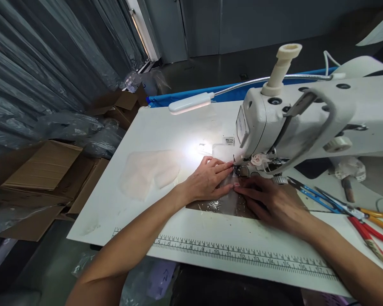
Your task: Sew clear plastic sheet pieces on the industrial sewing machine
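Presses shiny sheet (221, 207) flat at sewing machine (306, 114).
Has open tabletop (98, 216) L, btwn edge & pale piece (143, 170); rests L hand (210, 178) flat on sheet, thumb apart; bends R hand (271, 197) over sheet, can't tell if pinching; lines sheet's near edge approx. w/ ruler (217, 248), can't tell long axis (pt. hidden).

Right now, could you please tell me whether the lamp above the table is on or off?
On: a bright patch lights the white table below the lamp, near the left hand.
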The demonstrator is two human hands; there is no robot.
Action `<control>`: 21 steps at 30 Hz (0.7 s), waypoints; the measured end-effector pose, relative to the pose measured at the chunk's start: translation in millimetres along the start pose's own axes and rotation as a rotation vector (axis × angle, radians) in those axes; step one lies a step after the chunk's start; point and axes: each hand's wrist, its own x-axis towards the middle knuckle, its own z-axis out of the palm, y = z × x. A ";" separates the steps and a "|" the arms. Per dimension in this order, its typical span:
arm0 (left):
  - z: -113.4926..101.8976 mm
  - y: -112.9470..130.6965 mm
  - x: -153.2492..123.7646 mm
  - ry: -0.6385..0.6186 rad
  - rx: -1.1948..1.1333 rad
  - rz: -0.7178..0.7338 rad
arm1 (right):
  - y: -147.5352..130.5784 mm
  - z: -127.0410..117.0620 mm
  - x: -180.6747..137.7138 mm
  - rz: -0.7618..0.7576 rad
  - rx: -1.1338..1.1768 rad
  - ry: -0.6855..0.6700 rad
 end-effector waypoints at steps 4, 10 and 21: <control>0.8 -0.1 0.4 0.014 0.023 0.015 | -0.3 -0.2 1.1 -0.009 0.022 0.006; 4.9 -2.3 -0.7 0.052 0.119 0.071 | 4.0 3.8 -3.7 0.029 0.011 -0.040; 10.4 -0.7 -1.5 0.107 0.262 0.088 | 3.5 6.8 -4.9 0.036 0.045 -0.008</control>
